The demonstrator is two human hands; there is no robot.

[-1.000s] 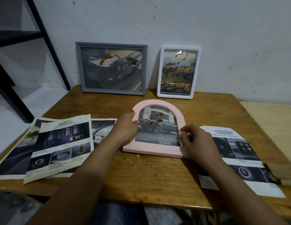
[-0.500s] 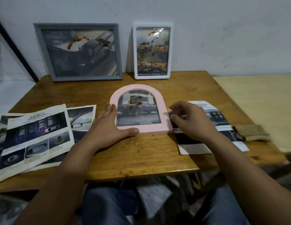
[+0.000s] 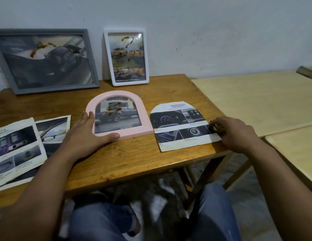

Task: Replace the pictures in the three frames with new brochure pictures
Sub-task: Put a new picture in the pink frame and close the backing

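Lying flat mid-table, the pink arched frame [image 3: 119, 115] has your left hand [image 3: 87, 134] spread wide against its left edge, thumb along the bottom rail. Just right of that frame, your right hand [image 3: 233, 133] pinches the arch-cut brochure picture [image 3: 179, 126] at its right edge.
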